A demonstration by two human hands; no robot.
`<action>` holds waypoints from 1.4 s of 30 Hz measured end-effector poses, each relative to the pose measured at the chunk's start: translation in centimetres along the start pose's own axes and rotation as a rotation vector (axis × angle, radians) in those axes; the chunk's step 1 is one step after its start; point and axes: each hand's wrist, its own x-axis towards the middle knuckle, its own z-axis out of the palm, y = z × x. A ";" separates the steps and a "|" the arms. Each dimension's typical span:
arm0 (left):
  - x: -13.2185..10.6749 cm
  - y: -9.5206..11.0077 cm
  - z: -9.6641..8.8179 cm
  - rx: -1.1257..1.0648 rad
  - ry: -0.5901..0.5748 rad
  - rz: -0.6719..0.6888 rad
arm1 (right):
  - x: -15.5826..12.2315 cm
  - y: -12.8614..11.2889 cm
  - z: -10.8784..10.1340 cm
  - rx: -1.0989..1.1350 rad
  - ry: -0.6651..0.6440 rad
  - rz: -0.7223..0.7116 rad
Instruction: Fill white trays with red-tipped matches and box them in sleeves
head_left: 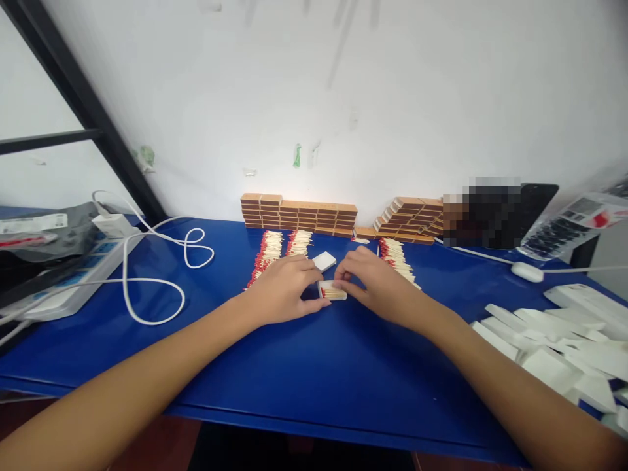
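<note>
Low over the blue table, a small white matchbox tray (338, 295) holds a layer of red-tipped matches. My left hand (284, 288) grips its left end between thumb and fingers. At the far right edge of the tray, the fingers of my right hand (370, 281) are closed and touch it; their tips partly hide the matches there. Just behind lies another small white piece (324, 261), flat on the table. Rows of loose red-tipped matches stretch beyond my left hand (271, 247) and behind my right hand (398, 258).
Brown-sided matchboxes (318, 214) stand stacked along the wall, with a second stack (412, 217) further right. White empty trays (554, 347) are heaped at right, near a dark phone (532, 212). A power strip (83, 275) and white cable (152, 322) occupy the left.
</note>
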 end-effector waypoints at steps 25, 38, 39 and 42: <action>-0.1 0.1 0.2 -0.028 -0.003 0.007 | 0.4 10.9 -0.2 -0.454 0.024 0.348; -0.1 0.0 0.3 -0.040 -0.011 -0.003 | 0.8 10.2 -0.2 -0.462 0.034 0.365; -0.1 0.0 0.2 -0.039 -0.014 -0.005 | 0.8 10.2 -0.3 -0.450 0.034 0.362; -0.1 0.0 0.1 -0.038 -0.013 -0.007 | 1.0 10.1 -0.6 -0.401 0.041 0.346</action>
